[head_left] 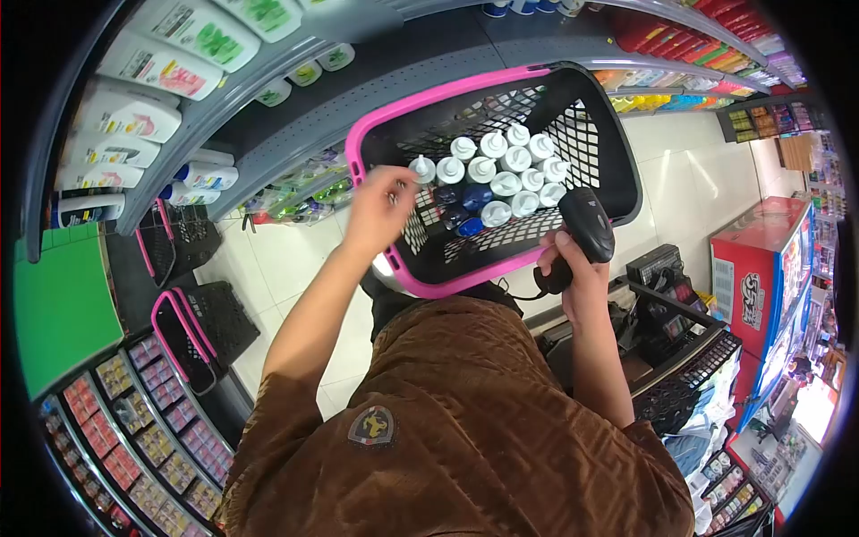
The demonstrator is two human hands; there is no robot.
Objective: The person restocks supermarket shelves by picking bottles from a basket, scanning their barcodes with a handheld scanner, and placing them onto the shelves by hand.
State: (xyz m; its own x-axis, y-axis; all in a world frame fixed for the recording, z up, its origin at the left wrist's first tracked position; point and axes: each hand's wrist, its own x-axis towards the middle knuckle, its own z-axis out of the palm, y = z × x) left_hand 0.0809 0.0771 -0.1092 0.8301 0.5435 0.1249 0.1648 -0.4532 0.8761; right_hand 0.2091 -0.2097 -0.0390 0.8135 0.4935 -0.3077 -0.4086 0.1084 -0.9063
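My right hand (579, 273) grips a black handheld barcode scanner (586, 224), its head over the right side of a black basket with a pink rim (438, 291). Inside the basket stand several white pump bottles (516, 159), tops up and packed close together. Several dark blue bottle caps (477, 196) show at their left front. Over the basket's left side, my left hand (383, 208) has its fingers curled against a white pump bottle (422, 168) at the left end of the group. Part of that grip is hidden and slightly blurred.
Shelves with white bottles (179, 36) rise at the left and back. More pink-rimmed baskets (210, 331) are on the left. A black cart frame (680, 358) stands at the right, near a red chest (761, 268). Small packs fill a rack (134, 438) at lower left.
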